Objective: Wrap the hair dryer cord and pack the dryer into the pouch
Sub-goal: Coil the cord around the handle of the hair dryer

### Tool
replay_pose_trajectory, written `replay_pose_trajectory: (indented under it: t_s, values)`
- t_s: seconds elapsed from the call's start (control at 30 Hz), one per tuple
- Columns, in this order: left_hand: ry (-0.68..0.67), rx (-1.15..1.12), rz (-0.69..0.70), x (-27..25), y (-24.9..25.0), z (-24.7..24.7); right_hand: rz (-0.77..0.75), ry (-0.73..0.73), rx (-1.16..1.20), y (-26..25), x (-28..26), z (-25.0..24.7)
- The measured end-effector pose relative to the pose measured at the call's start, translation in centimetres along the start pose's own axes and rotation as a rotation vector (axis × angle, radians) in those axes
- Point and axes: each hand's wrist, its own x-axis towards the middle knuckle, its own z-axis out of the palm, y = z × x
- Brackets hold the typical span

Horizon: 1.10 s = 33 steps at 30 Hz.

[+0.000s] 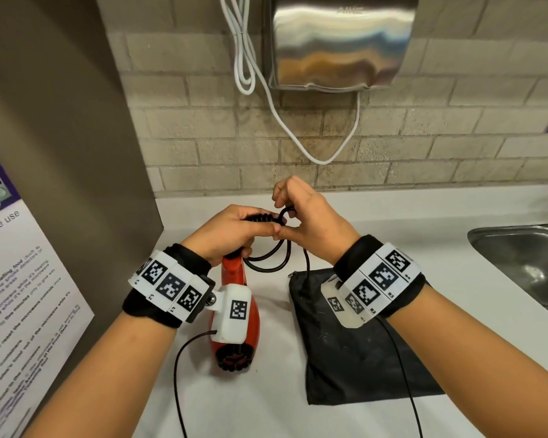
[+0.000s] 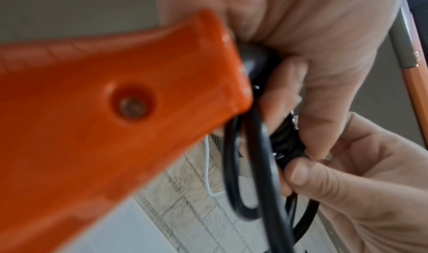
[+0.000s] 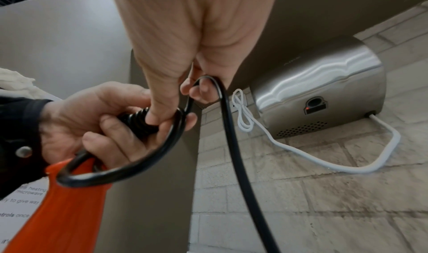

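The orange hair dryer (image 1: 234, 327) lies on the white counter (image 1: 260, 403), nozzle toward me, handle end raised. My left hand (image 1: 257, 224) grips the handle's end and the ribbed black cord collar (image 3: 139, 121). The black cord (image 1: 266, 263) hangs in loops below both hands; one strand trails onto the black pouch (image 1: 355, 349), which lies flat to the dryer's right. My right hand (image 1: 283, 205) pinches a bend of cord just beyond the collar. In the right wrist view the cord (image 3: 231, 147) arcs over my right hand's fingers (image 3: 199, 94). The left wrist view shows the handle (image 2: 104, 119) close up.
A steel hand dryer (image 1: 342, 42) hangs on the brick wall, with a white cable (image 1: 298, 137) looping below it. A steel sink (image 1: 525, 260) is set in the counter at right. A brown partition (image 1: 76, 121) and a printed notice (image 1: 19, 295) stand at left.
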Motion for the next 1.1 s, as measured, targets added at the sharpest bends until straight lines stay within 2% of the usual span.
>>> replay_pose_trajectory:
  t_s: [0.1,0.23,0.3,0.43,0.6,0.67,0.77,0.83,0.9,1.0,1.1]
  values:
    - [0.042,-0.043,0.008,0.0,-0.1,0.2,0.013,0.007,0.013,0.0,-0.3,-0.1]
    - [0.160,-0.123,0.042,0.1,-0.6,0.2,0.168,0.108,0.125,1.2,-1.3,0.1]
    - [0.201,-0.141,0.062,0.1,-0.7,0.4,0.249,0.111,0.180,2.3,-2.0,0.5]
    - [0.286,-0.165,0.109,0.2,-1.0,0.7,0.352,-0.025,0.087,5.3,-3.9,1.8]
    - [0.408,-0.227,0.120,0.7,-1.4,-0.1,0.618,-0.270,-0.183,10.3,-7.5,3.0]
    - [0.407,-0.228,0.128,0.8,-1.5,-0.1,0.719,-0.355,-0.298,11.1,-8.2,3.2]
    - [0.381,-0.257,0.127,0.9,-1.4,0.4,0.781,-0.366,-0.282,11.0,-7.8,3.1]
    - [0.371,-0.283,0.117,1.0,-1.3,0.7,0.784,-0.326,-0.207,10.5,-7.1,2.8]
    - [0.364,-0.285,0.122,1.1,-1.2,0.7,0.773,-0.226,-0.048,9.5,-6.2,2.4]
    - [0.365,-0.285,0.134,1.0,-1.3,0.3,0.719,0.064,0.180,8.0,-4.9,2.1]
    - [0.377,-0.291,0.124,1.0,-1.4,-0.1,0.604,0.380,0.378,5.0,-3.5,1.7]
